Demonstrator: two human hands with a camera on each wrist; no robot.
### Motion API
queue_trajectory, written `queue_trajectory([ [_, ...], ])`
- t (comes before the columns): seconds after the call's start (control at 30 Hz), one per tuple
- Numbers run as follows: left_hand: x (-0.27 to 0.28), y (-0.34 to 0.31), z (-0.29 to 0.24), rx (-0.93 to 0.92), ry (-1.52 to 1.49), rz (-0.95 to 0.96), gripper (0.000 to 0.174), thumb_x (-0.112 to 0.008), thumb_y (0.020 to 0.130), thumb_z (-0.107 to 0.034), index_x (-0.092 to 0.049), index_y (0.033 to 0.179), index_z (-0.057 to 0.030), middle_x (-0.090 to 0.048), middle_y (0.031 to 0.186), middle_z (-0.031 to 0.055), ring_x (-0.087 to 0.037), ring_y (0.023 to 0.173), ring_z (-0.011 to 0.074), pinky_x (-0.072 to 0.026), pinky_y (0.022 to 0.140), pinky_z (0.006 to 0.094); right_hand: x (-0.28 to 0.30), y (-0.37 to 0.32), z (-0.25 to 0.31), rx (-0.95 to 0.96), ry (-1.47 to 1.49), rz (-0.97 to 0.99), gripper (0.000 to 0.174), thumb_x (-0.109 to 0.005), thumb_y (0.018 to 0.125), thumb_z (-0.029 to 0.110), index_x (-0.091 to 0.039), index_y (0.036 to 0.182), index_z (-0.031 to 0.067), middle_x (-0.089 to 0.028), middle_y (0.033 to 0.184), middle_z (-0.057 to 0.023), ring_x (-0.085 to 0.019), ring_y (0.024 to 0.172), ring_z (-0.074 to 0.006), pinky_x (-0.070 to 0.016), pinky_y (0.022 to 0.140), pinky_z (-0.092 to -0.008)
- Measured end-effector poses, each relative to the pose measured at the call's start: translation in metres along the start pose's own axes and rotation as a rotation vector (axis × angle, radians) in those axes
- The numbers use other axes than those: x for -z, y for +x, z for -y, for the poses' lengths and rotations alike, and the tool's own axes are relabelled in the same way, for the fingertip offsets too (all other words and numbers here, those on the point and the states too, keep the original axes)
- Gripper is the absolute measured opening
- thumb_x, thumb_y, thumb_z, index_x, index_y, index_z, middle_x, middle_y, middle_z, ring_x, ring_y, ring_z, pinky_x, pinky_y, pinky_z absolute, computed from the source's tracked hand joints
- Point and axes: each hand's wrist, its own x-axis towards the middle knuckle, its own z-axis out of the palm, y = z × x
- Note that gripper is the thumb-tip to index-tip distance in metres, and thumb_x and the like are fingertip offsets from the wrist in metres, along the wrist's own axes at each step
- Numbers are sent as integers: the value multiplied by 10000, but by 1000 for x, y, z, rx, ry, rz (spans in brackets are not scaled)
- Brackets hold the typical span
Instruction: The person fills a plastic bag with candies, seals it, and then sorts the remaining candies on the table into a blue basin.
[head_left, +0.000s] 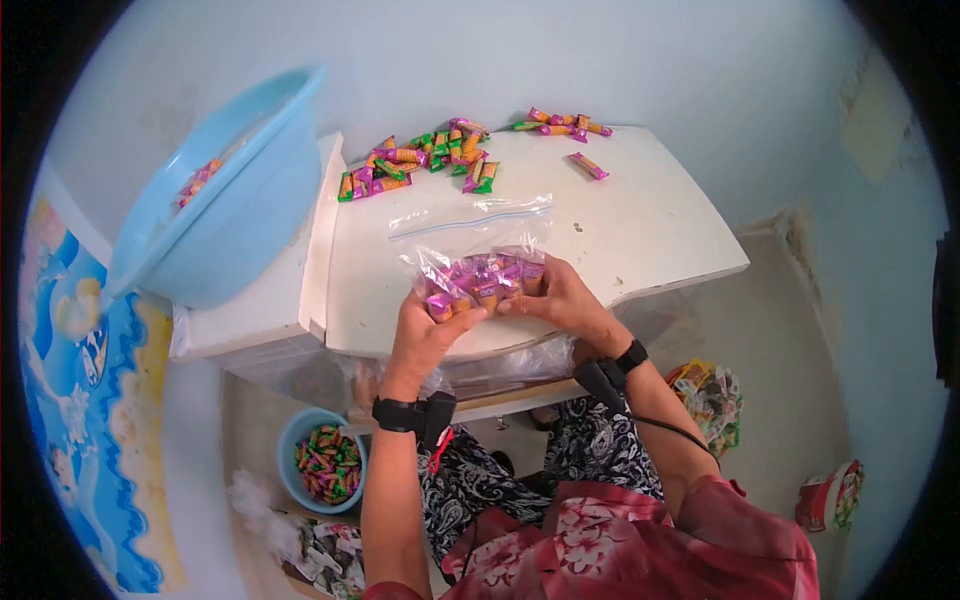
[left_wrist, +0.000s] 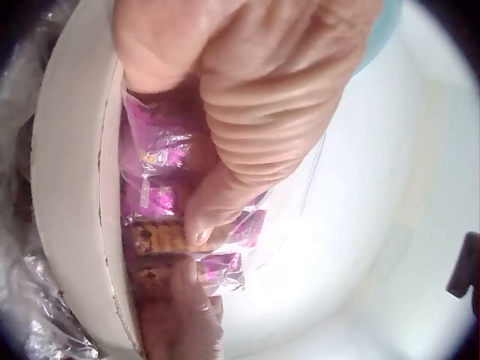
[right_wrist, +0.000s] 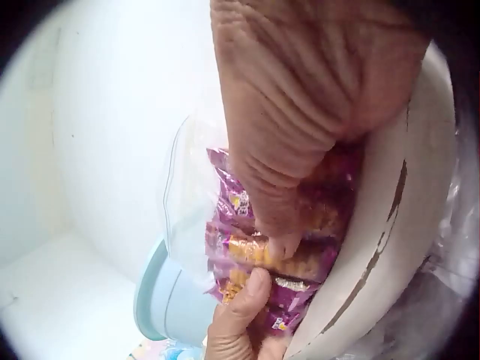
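A clear zip bag point(head_left: 470, 232) lies at the white table's front edge, its lower part filled with purple-wrapped snack packs point(head_left: 485, 278). My left hand point(head_left: 425, 335) grips the bag's left lower corner, thumb across the front. On the right side my right hand point(head_left: 565, 300) holds the bag, thumb pressed on the packs. Both thumbs lie close together over the packs point(left_wrist: 161, 236) in the left wrist view. The right wrist view shows the right hand point(right_wrist: 300, 112) over the purple packs point(right_wrist: 274, 255), with the left thumb beside it. Fingers behind the bag are hidden.
Green and purple packs point(head_left: 440, 150) are piled at the table's back, with a smaller group point(head_left: 570, 125) and one single pack point(head_left: 588, 166) to the right. A large blue basin point(head_left: 225, 215) tilts at the left. Below stands a small blue tub point(head_left: 290, 455) of packs.
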Motion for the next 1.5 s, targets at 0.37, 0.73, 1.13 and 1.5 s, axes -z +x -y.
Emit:
queue_trajectory([
  [0.37, -16, 3, -11, -43, 8, -35, 816, -855, 848, 5, -456, 1560, 20, -719, 1264, 103, -703, 1108, 163, -574, 968, 300, -3, -7, 18, 46, 193, -35, 767, -896, 847, 94, -519, 1510, 8, -699, 1192, -32, -632, 1072, -99, -530, 940, -279],
  [0.73, -10, -2, -18, 15, -21, -17, 839, -804, 854, 43, -411, 1594, 30, -700, 1320, 122, -684, 1166, 176, -556, 1007, 323, 10, -5, 2, 89, 287, 10, 626, -827, 897, 50, -559, 1460, 0, -707, 1147, -31, -634, 1049, -101, -535, 930, -281],
  [1.13, -10, -3, -11, 10, -53, -34, 606, -823, 856, 44, -598, 1417, 6, -736, 1188, 64, -694, 1078, 136, -567, 937, 295, 7, -7, 3, 154, 285, -6, 601, -789, 911, 11, -543, 1460, 2, -695, 1167, -22, -635, 1057, -95, -532, 937, -270],
  [1.5, -22, 0, -14, 38, 85, -56, 598, -831, 885, 6, -580, 1426, 37, -737, 1126, 87, -736, 1038, 193, -607, 903, 332, 3, -7, 10, 41, 332, 20, 640, -868, 875, 107, -562, 1425, -9, -742, 1121, -19, -661, 1041, -85, -547, 961, -280],
])
